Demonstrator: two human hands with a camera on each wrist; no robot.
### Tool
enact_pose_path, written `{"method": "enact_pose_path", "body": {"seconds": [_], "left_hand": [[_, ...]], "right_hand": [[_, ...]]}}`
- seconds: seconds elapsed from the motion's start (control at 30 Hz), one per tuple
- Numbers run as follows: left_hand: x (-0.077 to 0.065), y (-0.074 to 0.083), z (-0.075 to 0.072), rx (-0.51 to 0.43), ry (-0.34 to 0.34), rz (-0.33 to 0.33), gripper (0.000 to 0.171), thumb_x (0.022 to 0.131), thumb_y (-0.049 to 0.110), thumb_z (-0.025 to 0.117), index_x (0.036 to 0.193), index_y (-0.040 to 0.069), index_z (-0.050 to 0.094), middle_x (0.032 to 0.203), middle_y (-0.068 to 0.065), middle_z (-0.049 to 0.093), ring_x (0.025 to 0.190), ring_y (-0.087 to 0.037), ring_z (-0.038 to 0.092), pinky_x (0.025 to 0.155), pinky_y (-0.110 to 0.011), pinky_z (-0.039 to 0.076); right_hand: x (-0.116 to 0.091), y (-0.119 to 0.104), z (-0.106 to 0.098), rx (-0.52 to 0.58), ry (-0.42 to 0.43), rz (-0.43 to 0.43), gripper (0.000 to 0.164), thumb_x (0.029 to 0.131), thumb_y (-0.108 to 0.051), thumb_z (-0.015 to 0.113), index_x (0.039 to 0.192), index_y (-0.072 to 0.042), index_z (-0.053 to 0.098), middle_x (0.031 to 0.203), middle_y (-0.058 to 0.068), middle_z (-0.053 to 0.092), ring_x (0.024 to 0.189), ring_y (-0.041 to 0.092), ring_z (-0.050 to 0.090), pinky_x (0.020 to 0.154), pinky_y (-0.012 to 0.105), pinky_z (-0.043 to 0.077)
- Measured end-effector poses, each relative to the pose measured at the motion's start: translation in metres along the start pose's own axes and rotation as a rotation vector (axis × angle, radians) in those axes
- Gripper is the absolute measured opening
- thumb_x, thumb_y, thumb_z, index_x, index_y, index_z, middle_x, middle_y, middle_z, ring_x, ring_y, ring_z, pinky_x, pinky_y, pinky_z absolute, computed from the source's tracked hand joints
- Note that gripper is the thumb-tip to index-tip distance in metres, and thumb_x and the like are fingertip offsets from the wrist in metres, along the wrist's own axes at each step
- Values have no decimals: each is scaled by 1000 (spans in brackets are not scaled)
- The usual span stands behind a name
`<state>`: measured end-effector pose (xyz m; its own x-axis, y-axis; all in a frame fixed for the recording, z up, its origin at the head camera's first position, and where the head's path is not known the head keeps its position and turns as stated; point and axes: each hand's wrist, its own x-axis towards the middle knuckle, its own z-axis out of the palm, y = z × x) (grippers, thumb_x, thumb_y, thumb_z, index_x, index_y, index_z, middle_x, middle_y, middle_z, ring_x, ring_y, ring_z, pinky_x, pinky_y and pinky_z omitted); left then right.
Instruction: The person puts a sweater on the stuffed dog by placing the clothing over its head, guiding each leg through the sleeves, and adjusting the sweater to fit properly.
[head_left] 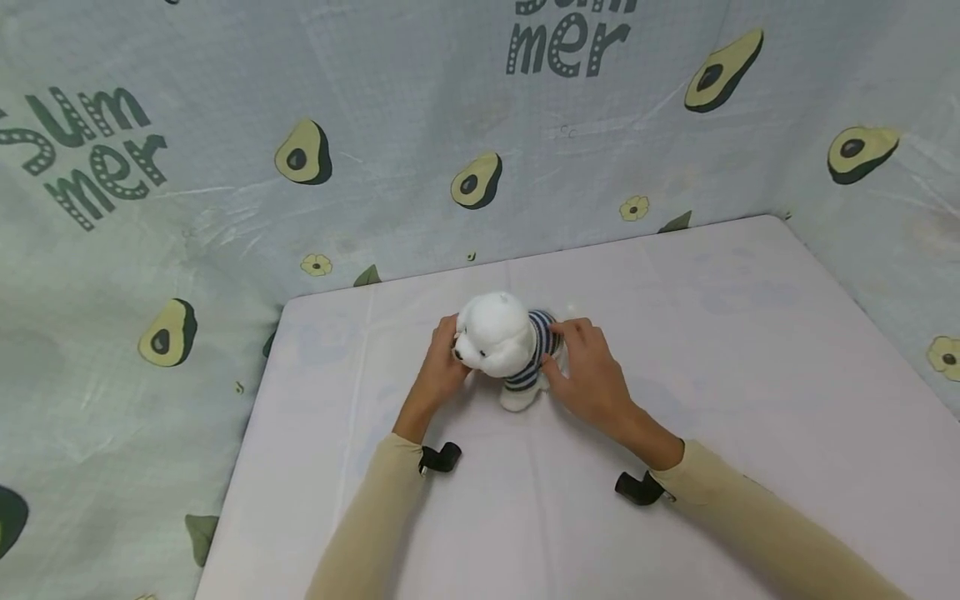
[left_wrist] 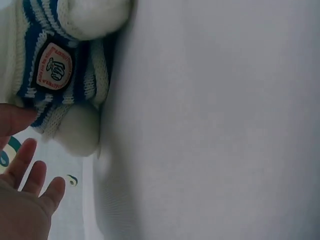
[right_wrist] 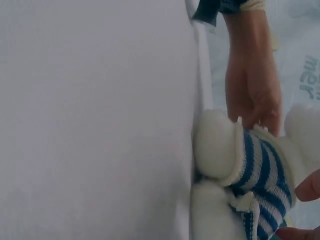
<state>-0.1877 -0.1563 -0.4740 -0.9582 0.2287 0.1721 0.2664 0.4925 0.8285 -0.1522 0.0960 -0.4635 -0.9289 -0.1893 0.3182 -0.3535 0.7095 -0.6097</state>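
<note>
A white plush toy dog (head_left: pixel 497 335) in a blue and white striped knit sweater (left_wrist: pixel 85 70) stands on the table, its head turned to the left. Beside the head, my left hand (head_left: pixel 442 362) has a finger touching the sweater's edge; its other fingers spread loosely away from the toy in the left wrist view. My right hand (head_left: pixel 592 371) is at the toy's rear, thumb and forefinger apart, their tips against the striped knit. In the right wrist view the sweater (right_wrist: pixel 267 175) and white legs show. An oval patch (left_wrist: pixel 54 66) sits on the sweater's front.
The toy stands on a white-covered table (head_left: pixel 735 350). Behind and beside it hangs a pale curtain (head_left: pixel 405 100) printed with avocados and lettering. Each wrist wears a small black camera, one on the left (head_left: pixel 441 457) and one on the right (head_left: pixel 639 488).
</note>
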Motion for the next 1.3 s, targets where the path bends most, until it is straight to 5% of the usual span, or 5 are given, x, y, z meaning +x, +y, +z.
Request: {"method": "enact_pose_path", "body": {"seconds": [0.2,0.4,0.67,0.83,1.3], "left_hand": [[4,1,0,-105,-157,-86,54,100,1,54,152,3,37,143,-17,50,125,-27,49,106,-46,40],[0,-3,2,-79,-178,-53,37,102,1,53,139,-1,49,119,-17,58,103,-26,53,91,-44,44],[-10,-4,0,-83,-135,-30,54,99,2,60,150,9,43,149,-14,49,137,-30,48,104,-48,48],[-14,-3,1,-115,-116,-24,53,98,6,67,147,8,47,146,-13,50,131,-31,52,104,-45,50],[-17,5,8,-22,-62,9,64,95,11,72,152,13,44,133,-14,57,117,-31,59,93,-46,54]], "right_hand": [[-7,-9,12,-90,-30,28,82,88,-58,70,146,-5,45,145,12,43,123,32,51,62,49,56],[-7,-10,22,-131,10,-14,96,79,-58,81,146,-1,43,144,17,43,124,37,52,61,53,57],[8,1,12,85,-156,-95,89,88,-25,82,156,1,29,157,19,31,139,37,44,101,51,51],[20,15,9,328,-287,-73,89,93,-4,72,162,-9,16,166,16,19,147,34,34,103,43,50],[30,29,6,330,-225,-25,41,100,-2,62,139,-3,54,140,15,60,130,33,58,105,45,49]]}}
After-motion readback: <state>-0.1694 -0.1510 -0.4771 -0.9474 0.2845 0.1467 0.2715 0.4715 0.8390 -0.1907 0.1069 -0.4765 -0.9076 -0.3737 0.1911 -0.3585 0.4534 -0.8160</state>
